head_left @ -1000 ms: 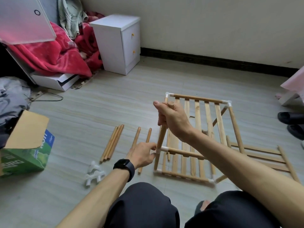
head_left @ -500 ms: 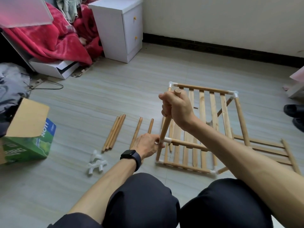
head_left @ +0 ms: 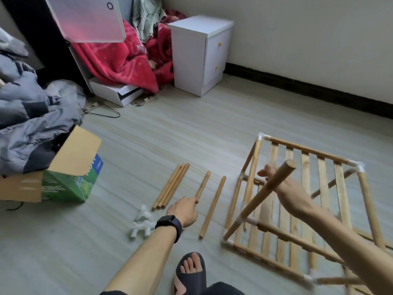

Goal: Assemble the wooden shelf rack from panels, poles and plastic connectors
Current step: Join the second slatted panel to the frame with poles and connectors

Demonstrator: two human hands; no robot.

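Grey plank floor, green box (head_left: 70, 184) at far left. White connectors (head_left: 142, 222) are piled by the left wrist, pole bundle (head_left: 171, 186) beyond them. Left hand (head_left: 184, 211) fingertips touch the near end of a loose pole (head_left: 202, 186); pinching or not, can't tell. Second pole (head_left: 212, 206) lies just right. Half-built rack (head_left: 297, 209) sits on the floor at right. Right hand (head_left: 285, 188), blurred, fingers spread, is behind the slanted corner pole (head_left: 265, 194).
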